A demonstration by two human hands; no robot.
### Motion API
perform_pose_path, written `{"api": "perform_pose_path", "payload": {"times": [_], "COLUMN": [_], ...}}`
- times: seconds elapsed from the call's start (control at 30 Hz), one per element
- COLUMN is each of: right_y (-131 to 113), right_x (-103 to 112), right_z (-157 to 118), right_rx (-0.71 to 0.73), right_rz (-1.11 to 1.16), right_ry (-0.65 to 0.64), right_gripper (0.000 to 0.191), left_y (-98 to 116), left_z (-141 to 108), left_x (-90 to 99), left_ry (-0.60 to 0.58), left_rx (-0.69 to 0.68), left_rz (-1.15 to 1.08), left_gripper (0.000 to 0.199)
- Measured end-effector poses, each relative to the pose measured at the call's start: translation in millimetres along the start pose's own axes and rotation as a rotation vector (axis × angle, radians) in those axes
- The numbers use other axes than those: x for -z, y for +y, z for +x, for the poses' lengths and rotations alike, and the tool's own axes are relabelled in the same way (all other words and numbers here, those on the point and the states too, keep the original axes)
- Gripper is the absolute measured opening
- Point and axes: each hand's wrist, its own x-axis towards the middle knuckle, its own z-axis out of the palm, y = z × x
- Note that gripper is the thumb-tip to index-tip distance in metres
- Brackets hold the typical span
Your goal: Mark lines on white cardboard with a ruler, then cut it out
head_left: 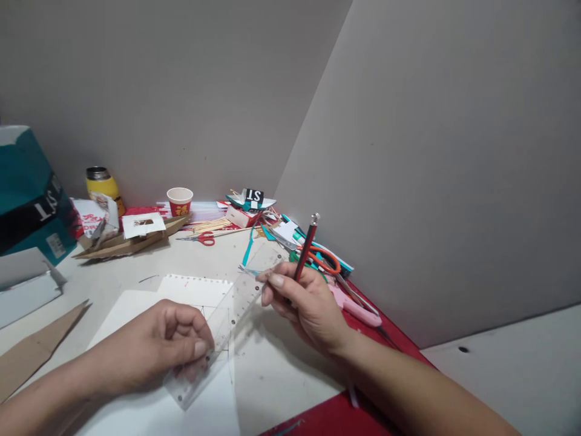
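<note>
A clear plastic ruler (226, 324) slants across the middle of the view, raised over white paper (200, 402) that bears thin drawn lines. Pinching its lower part is my left hand (170, 339), thumb on top and fingers curled under. My right hand (308, 303) grips the ruler's upper end between thumb and fingers. A red and black pencil (306, 248) also sits in my right hand, standing up between the fingers with its silver end on top. The pencil's lower end is hidden by the hand.
Red-handled scissors (206, 239), a paper cup (180, 203) and a cardboard boat shape (122, 247) lie toward the back. Beyond my right hand are orange-handled scissors (327, 260) and a pink glue gun (358, 309). A teal box (27, 194) and yellow bottle (102, 186) stand left.
</note>
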Motion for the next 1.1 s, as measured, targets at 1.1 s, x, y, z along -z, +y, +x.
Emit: {"api": "perform_pose_path", "payload": {"times": [1.1], "right_y": [4.8], "right_x": [-9.3], "right_z": [-1.6], "right_rx": [-0.129], "right_rz": [-0.159], "right_ry": [-0.222], "right_gripper": [0.04], "left_y": [2.9], "left_z": [1.3], "left_x": [-15.5], "left_ry": [0.054], "left_rx": [0.079], "left_rz": [-0.02], "left_gripper": [0.029]}}
